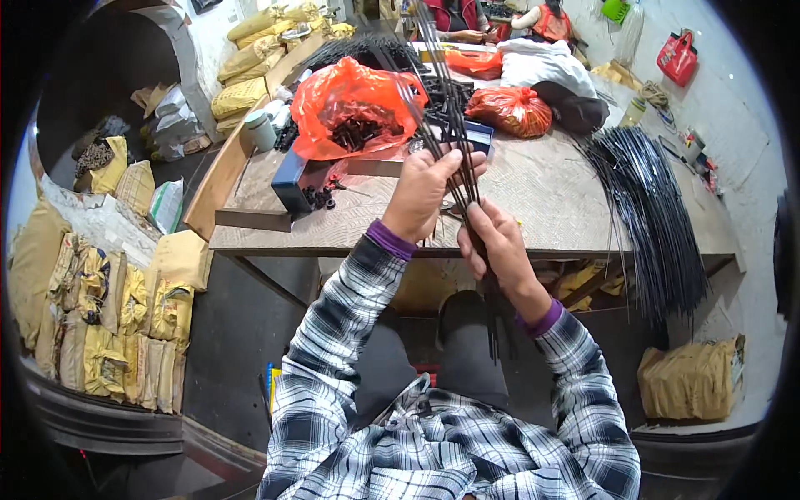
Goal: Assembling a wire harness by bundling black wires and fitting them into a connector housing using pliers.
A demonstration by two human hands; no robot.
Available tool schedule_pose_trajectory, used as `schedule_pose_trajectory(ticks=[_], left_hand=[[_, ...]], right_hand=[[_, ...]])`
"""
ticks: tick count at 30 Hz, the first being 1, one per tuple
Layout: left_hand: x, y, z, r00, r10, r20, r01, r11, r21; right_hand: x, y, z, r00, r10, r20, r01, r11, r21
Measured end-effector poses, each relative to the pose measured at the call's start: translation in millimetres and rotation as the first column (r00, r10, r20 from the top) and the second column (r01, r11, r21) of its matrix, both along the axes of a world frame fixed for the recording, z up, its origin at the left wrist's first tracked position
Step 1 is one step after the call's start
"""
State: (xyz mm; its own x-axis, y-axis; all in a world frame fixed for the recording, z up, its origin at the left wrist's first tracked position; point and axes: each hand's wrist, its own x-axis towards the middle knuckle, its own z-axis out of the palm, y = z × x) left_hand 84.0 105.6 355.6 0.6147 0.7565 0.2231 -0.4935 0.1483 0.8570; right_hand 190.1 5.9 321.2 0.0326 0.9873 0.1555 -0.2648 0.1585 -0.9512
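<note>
A bunch of long thin black rods (451,112) slants up across the table edge, its upper ends fanned out and blurred, its lower ends hanging below the tabletop. My left hand (427,190) is closed on the rods from the left, thumb laid over them. Lower down, my right hand (498,243) wraps around the same bunch. Beyond my left hand, an open red plastic bag (321,104) holds small black parts. Several loose black pieces (317,198) lie by the blue box (290,179). On the right, a large pile of black rods (650,208) overhangs the table's front edge.
The table (550,187) has a wooden side board (218,196) at left. A tied red bag (510,112), white cloth (546,68) and dark cap (575,108) sit farther back. Two people are at the far side. Yellow sacks (125,333) stand on the left floor; another bundle (692,379) lies right.
</note>
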Motion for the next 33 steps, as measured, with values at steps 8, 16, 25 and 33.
schedule_pose_trajectory(ticks=[8, 16, 25, 33], left_hand=[[-8.0, 1.5, -0.5, 0.987, 0.153, 0.044, -0.155, 0.986, 0.058], [9.4, 3.2, -10.3, 0.969, 0.227, 0.094, -0.230, 0.973, 0.017], [12.4, 4.0, -3.5, 0.953, 0.272, 0.134, -0.246, 0.952, -0.183], [2.2, 4.7, -3.6, 0.921, 0.366, 0.129, -0.363, 0.930, -0.047]], right_hand=[[-15.1, 8.8, -2.3, 0.982, -0.154, 0.109, 0.139, 0.982, 0.129], [6.1, 36.8, 5.9, 0.848, -0.462, 0.260, 0.347, 0.855, 0.386], [31.0, 34.2, 43.9, 0.840, -0.472, 0.268, 0.343, 0.844, 0.412], [103.2, 52.6, 105.6, 0.625, -0.779, 0.039, 0.649, 0.547, 0.529]])
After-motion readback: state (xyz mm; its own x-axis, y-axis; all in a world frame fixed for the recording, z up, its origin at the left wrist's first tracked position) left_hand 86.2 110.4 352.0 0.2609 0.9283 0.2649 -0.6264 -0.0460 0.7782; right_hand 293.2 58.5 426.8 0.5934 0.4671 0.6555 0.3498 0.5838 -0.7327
